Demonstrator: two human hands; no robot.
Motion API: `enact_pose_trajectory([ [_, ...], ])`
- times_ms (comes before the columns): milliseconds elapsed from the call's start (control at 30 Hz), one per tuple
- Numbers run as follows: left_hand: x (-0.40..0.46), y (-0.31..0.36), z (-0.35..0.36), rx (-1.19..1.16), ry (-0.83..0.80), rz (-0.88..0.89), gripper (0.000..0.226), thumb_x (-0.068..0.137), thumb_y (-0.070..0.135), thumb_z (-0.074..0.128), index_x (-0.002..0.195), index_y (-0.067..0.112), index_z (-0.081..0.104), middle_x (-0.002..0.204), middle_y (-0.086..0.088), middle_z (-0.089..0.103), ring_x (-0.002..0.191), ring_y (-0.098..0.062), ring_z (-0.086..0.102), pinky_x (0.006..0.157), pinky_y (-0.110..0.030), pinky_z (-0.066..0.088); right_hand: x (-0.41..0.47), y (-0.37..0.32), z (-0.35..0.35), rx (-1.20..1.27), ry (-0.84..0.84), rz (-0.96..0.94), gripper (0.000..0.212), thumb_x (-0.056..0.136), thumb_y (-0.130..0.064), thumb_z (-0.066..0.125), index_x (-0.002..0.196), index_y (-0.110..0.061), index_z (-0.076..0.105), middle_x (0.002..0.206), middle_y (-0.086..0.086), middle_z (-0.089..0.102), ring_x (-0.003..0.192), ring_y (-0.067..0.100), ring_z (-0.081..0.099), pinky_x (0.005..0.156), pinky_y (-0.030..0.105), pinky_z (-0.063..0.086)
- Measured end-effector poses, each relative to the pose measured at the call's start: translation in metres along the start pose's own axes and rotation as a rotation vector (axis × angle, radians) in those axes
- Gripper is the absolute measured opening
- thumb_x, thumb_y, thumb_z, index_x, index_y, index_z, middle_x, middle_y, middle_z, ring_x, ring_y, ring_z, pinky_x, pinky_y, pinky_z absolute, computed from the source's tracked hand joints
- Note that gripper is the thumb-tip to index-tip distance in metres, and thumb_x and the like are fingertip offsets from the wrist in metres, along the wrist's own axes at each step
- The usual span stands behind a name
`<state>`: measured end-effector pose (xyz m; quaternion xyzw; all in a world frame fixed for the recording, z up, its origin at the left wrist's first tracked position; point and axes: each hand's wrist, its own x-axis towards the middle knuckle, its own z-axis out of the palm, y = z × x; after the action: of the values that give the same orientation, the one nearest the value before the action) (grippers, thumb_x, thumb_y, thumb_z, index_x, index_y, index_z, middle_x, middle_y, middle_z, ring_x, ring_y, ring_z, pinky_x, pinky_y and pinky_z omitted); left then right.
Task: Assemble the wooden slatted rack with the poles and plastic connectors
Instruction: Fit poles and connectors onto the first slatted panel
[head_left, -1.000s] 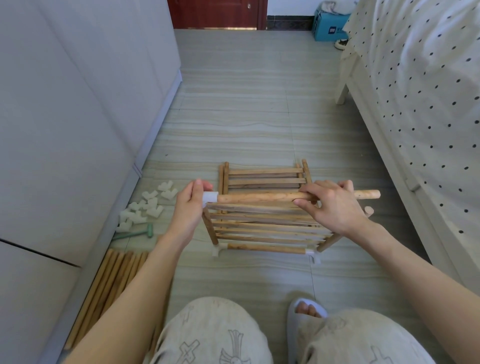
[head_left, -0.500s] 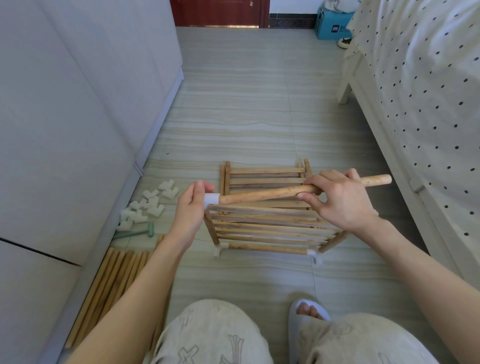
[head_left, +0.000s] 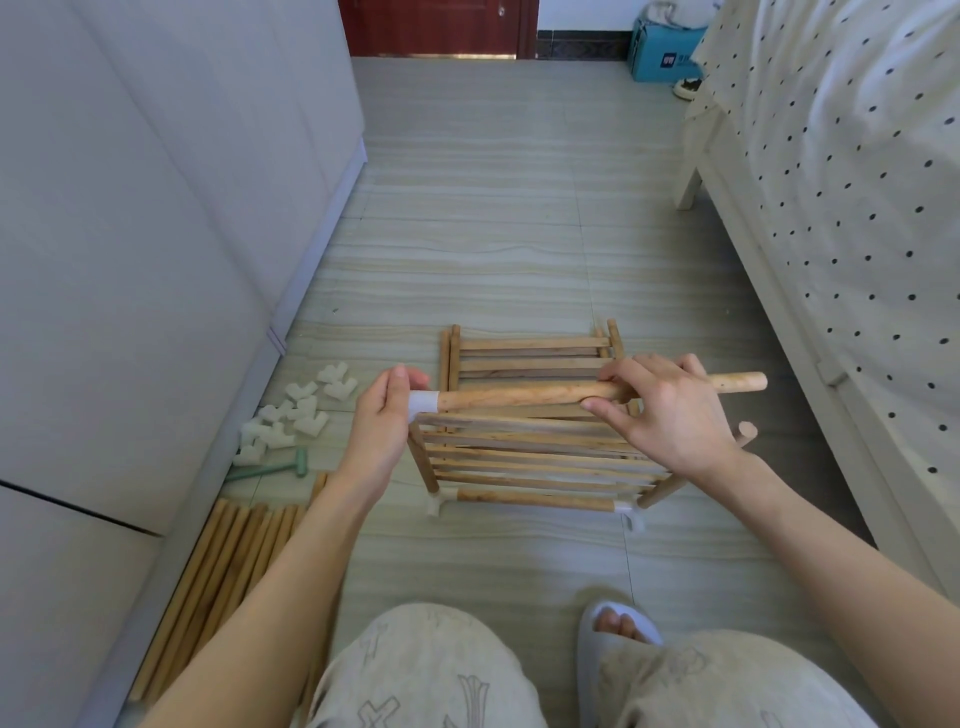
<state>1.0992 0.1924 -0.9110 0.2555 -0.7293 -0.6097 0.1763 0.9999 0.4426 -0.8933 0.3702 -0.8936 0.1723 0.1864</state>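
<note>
The left hand (head_left: 387, 415) pinches a white plastic connector (head_left: 423, 404) between thumb and fingers, at the upper left corner of a slatted wooden panel (head_left: 524, 460) that stands tilted on the tiled floor (head_left: 467, 218). The right hand (head_left: 667, 415) curls its fingers over a round wooden pole (head_left: 519, 396), which runs nearly level from the connector to a free end jutting past the hand toward the bed (head_left: 852, 171). Along the panel's lower edge a second pole (head_left: 535, 500) sits between two more white connectors touching the floor. Just behind, a second slatted panel (head_left: 530, 353) lies flat on the tiles. To the left, near the foot of a grey cabinet (head_left: 156, 208), a loose heap of spare connectors (head_left: 296, 415) lies beside a small green mallet (head_left: 275, 468), and a bundle of spare poles (head_left: 228, 571) lies lengthwise along the cabinet. In the foreground are the person's knees in pale printed trousers and one foot in a grey slipper (head_left: 618, 629). A blue box (head_left: 665, 54) stands far off by the wall.
</note>
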Motion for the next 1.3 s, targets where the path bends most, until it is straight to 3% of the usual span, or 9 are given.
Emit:
enact_pose_trajectory([
  [133, 0.000, 0.001, 0.000, 0.011, -0.020, -0.009, 0.037, 0.103, 0.022, 0.029, 0.081, 0.014, 0.057, 0.074, 0.002, 0.053, 0.058, 0.006, 0.048, 0.055, -0.006, 0.036, 0.001, 0.002, 0.007, 0.028, -0.033, 0.033, 0.047, 0.082, -0.058, 0.044, 0.089, -0.022, 0.073, 0.073, -0.006, 0.067, 0.069, 0.019, 0.064, 0.067, 0.036, 0.040],
  [367, -0.007, -0.006, 0.004, 0.054, 0.064, 0.005, 0.035, 0.104, 0.024, 0.028, 0.079, 0.016, 0.052, 0.075, 0.003, 0.051, 0.069, -0.004, 0.045, 0.056, -0.004, 0.034, 0.005, -0.010, 0.013, 0.052, -0.095, 0.053, 0.064, 0.080, -0.074, 0.029, 0.087, -0.030, 0.074, 0.062, -0.005, 0.068, 0.057, 0.023, 0.065, 0.066, 0.028, 0.046],
  [667, -0.002, 0.000, 0.006, 0.073, 0.056, -0.003, 0.035, 0.103, 0.022, 0.028, 0.076, 0.018, 0.050, 0.073, 0.004, 0.049, 0.066, -0.004, 0.043, 0.055, -0.006, 0.034, 0.021, -0.015, -0.006, 0.089, -0.449, 0.238, 0.037, 0.084, -0.066, 0.043, 0.098, -0.043, 0.068, 0.075, -0.008, 0.065, 0.077, 0.014, 0.056, 0.067, 0.028, 0.040],
  [800, 0.000, 0.007, 0.007, 0.077, 0.040, -0.030, 0.033, 0.104, 0.023, 0.028, 0.089, 0.009, 0.054, 0.072, 0.004, 0.048, 0.066, -0.004, 0.043, 0.054, -0.005, 0.033, 0.022, -0.026, 0.006, 0.102, -0.261, 0.142, 0.047, 0.085, -0.061, 0.040, 0.096, -0.028, 0.072, 0.083, -0.001, 0.068, 0.082, 0.024, 0.063, 0.072, 0.033, 0.045],
  [933, 0.004, 0.009, 0.006, 0.037, 0.023, -0.049, 0.033, 0.104, 0.025, 0.029, 0.091, 0.010, 0.056, 0.075, 0.005, 0.052, 0.067, -0.004, 0.046, 0.054, -0.005, 0.034, 0.016, -0.059, 0.018, 0.114, 0.093, -0.176, 0.027, 0.090, -0.029, 0.053, 0.088, -0.011, 0.073, 0.085, 0.006, 0.062, 0.079, 0.022, 0.052, 0.069, 0.034, 0.040],
  [1033, 0.008, 0.011, 0.005, 0.035, -0.008, -0.055, 0.032, 0.103, 0.022, 0.030, 0.092, 0.009, 0.056, 0.076, 0.005, 0.052, 0.068, -0.003, 0.045, 0.056, -0.004, 0.034, 0.002, -0.064, 0.029, 0.147, -0.062, -0.332, 0.028, 0.091, -0.026, 0.048, 0.088, -0.009, 0.070, 0.080, 0.004, 0.065, 0.072, 0.024, 0.060, 0.064, 0.033, 0.051],
  [1133, 0.010, 0.010, 0.004, 0.036, -0.024, -0.045, 0.032, 0.103, 0.022, 0.030, 0.088, 0.012, 0.056, 0.076, 0.005, 0.052, 0.069, -0.002, 0.045, 0.056, -0.004, 0.034, -0.007, -0.061, 0.046, -0.017, -0.237, -0.353, 0.033, 0.088, -0.028, 0.047, 0.107, -0.010, 0.067, 0.099, 0.006, 0.067, 0.088, 0.025, 0.064, 0.078, 0.033, 0.054],
  [1200, 0.015, 0.007, 0.004, 0.032, -0.048, -0.044, 0.035, 0.103, 0.023, 0.029, 0.081, 0.017, 0.055, 0.077, 0.005, 0.052, 0.069, -0.003, 0.045, 0.057, -0.007, 0.035, 0.000, -0.061, 0.059, -0.108, -0.231, -0.288, 0.040, 0.079, -0.025, 0.066, 0.116, -0.009, 0.063, 0.106, 0.006, 0.066, 0.093, 0.025, 0.064, 0.083, 0.035, 0.052],
  [1300, 0.022, 0.005, 0.002, 0.013, -0.092, -0.059, 0.036, 0.103, 0.024, 0.029, 0.078, 0.020, 0.055, 0.077, 0.004, 0.052, 0.068, -0.006, 0.044, 0.057, -0.013, 0.036, 0.018, -0.065, 0.082, -0.130, -0.266, -0.171, 0.051, 0.063, -0.018, 0.083, 0.109, -0.008, 0.063, 0.088, 0.006, 0.070, 0.078, 0.027, 0.068, 0.066, 0.035, 0.054],
])
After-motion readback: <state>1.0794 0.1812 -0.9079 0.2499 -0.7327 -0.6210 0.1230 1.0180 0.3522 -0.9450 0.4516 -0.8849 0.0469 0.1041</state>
